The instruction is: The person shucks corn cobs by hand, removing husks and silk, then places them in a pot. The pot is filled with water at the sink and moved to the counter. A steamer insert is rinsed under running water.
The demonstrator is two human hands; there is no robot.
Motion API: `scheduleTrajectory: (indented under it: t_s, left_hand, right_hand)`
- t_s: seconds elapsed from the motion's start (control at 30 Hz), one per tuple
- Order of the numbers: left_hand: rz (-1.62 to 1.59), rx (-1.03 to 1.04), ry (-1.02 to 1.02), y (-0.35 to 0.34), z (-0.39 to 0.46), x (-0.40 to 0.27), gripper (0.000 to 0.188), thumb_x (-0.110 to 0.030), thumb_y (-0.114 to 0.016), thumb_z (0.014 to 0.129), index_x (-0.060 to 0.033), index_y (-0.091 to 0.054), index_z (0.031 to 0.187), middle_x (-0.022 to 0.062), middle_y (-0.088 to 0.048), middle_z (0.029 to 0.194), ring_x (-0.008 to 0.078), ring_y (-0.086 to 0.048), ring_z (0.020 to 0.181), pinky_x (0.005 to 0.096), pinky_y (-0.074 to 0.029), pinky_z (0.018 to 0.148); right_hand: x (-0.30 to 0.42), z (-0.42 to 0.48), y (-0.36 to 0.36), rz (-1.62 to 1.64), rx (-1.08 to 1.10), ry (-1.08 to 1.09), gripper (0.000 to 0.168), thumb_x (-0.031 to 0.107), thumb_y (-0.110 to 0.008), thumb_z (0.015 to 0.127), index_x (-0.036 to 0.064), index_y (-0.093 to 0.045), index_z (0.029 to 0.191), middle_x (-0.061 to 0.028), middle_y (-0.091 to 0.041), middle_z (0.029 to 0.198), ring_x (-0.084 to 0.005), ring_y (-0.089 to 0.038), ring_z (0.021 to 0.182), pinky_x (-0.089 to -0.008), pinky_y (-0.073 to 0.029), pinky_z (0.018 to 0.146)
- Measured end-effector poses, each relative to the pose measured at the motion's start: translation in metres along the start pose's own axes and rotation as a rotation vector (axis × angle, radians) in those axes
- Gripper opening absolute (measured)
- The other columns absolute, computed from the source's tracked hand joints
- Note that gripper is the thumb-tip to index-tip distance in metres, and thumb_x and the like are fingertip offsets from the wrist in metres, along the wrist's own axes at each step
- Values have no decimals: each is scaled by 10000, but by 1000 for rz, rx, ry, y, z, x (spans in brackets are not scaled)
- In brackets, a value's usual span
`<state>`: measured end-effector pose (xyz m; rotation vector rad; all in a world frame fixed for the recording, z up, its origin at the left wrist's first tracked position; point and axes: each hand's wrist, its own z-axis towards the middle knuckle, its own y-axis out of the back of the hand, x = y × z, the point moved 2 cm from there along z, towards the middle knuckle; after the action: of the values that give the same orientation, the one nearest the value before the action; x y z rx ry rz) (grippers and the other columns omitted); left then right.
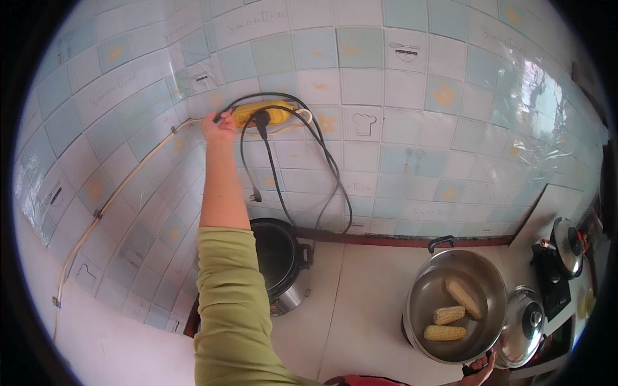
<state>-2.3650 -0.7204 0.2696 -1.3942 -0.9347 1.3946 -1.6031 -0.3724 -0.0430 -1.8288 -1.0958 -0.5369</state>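
My left hand [220, 125] reaches up to the left end of a yellow power strip [270, 114] on the tiled wall, its fingers closed on a black plug or cable end that they mostly hide. A black plug [261, 118] sits in the strip, and another plug [256, 195] hangs loose on its cord. At the lower right, my right hand [481, 369] grips the black handle of a large steel pot [419, 289]. Three pieces of corn [445, 333] lie inside it. Below the strip, an electric pressure cooker [289, 296] stands uncovered, partly hidden by my left arm.
A steel lid with a black knob [520, 333] lies right of the pot. Farther right, a lidded pan [566, 248] stands on a black stove [550, 284]. Black cables [333, 166] loop down the wall to the back edge of the white counter [357, 289].
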Motion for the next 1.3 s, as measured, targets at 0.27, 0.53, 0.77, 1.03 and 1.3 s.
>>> scheduleTrajectory:
  t_s: [0.27, 0.53, 0.77, 1.03, 1.3]
  left_hand:
    - [394, 368, -191, -100, -36, 10, 294, -264, -540, 902, 28, -556, 934, 111, -577, 809, 163, -538, 636, 261, -456, 524]
    - [906, 992, 11, -96, -249, 160, 332, -201, -535, 894, 20, -518, 1141, 50, -590, 849, 108, -513, 778, 239, -419, 702]
    - [837, 1021, 398, 34, -384, 180, 367, -110, -484, 866, 3, -433, 1211, 72, -557, 848, 138, -513, 756, 277, -408, 720]
    - [928, 848, 701, 153, -486, 180, 442, -259, -508, 895, -20, -424, 1258, -22, -464, 782, 61, -393, 667, 194, -336, 601]
    - [878, 608, 857, 209, -539, 182, 273, -173, -494, 909, -27, -553, 1131, -27, -471, 718, 75, -437, 680, 229, -371, 631]
  right_hand:
    - [-12, 39, 19, 313, 197, -65, 128, 258, -506, 907, 147, -552, 951, 112, -228, 503, 5, -198, 365, -166, -161, 303]
    - [-9, 28, 26, 341, 140, -30, 180, 276, -504, 918, 125, -546, 1006, 97, -242, 526, -10, -182, 376, -176, -161, 314]
    - [-14, 36, 24, 352, 285, -38, 176, 249, -505, 917, 104, -524, 1015, 78, -262, 556, -28, -225, 424, -194, -208, 359]
    - [-3, 33, 25, 272, 373, -85, 174, 247, -476, 922, 87, -516, 975, 66, -273, 563, -43, -284, 447, -188, -273, 380]
    - [3, 28, 17, 236, 413, -128, 122, 202, -446, 933, 90, -462, 887, 69, -235, 553, -46, -236, 449, -186, -260, 404]
